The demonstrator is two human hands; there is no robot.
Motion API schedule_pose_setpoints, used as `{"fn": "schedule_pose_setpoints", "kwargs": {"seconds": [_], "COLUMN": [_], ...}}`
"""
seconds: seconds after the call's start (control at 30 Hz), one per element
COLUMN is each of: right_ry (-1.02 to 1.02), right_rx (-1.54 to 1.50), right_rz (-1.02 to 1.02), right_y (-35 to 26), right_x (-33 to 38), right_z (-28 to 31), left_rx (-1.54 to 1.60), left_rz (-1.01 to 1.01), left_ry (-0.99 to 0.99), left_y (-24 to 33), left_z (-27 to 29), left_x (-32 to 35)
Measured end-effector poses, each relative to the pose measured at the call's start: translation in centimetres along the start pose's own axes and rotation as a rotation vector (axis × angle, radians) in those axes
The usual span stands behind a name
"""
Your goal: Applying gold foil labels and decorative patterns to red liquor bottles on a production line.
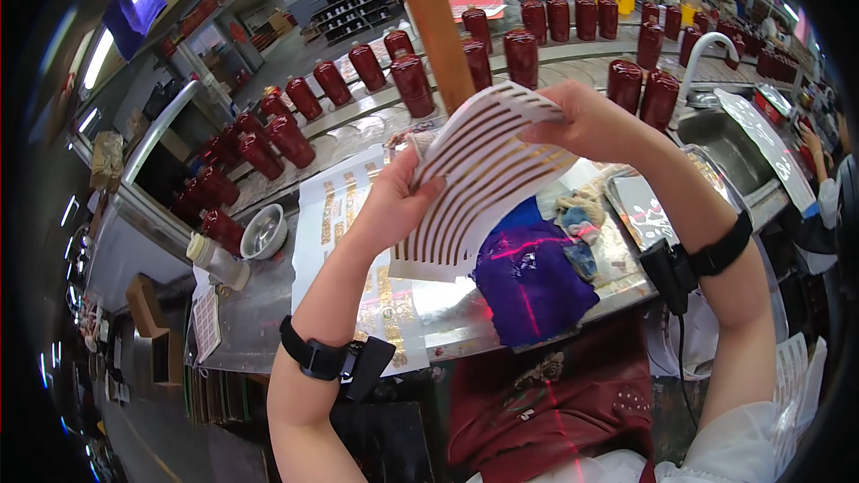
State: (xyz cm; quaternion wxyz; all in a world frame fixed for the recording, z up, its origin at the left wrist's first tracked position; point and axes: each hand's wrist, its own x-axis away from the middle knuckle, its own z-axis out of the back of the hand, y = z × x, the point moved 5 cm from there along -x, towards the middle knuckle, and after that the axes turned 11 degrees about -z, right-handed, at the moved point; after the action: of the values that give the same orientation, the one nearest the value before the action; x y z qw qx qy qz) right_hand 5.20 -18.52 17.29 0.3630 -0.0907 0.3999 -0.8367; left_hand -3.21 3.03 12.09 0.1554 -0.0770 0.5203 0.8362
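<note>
A white sheet with brown and gold stripes (488, 170) is bent into a curve above the worktable. My left hand (398, 199) grips its left edge, thumb on the striped face. At the upper right corner, my right hand (582, 121) is closed on the same sheet. Below it lies a crumpled purple cloth (532, 277) with red laser lines across it. White sheets with gold patterns (344, 206) lie flat to the left, partly under my left forearm.
Dark red bottles (412, 85) stand in a long curved row on the conveyor (358, 130) behind. A metal bowl (265, 231) and a whitish bottle (217, 261) are at the left. A wooden post (434, 27) rises ahead. A sink (729, 139) with a white faucet (693, 63) lies right.
</note>
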Motion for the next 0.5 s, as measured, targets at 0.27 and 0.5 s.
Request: {"fn": "schedule_pose_setpoints", "kwargs": {"seconds": [0.27, 0.5], "right_ry": [0.023, 0.090], "right_rx": [0.234, 0.167], "right_rz": [-0.216, -0.122], "right_y": [-0.3, 0.0], "right_x": [-3.2, -5.1], "right_z": [-1.1, -0.1], "left_rx": [-0.013, -0.083], "left_rz": [-0.021, 0.232], "left_ry": [0.239, 0.387], "left_y": [-5.0, -10.5], "left_z": [11.5, 14.7], "left_x": [8.9, 16.5]}}
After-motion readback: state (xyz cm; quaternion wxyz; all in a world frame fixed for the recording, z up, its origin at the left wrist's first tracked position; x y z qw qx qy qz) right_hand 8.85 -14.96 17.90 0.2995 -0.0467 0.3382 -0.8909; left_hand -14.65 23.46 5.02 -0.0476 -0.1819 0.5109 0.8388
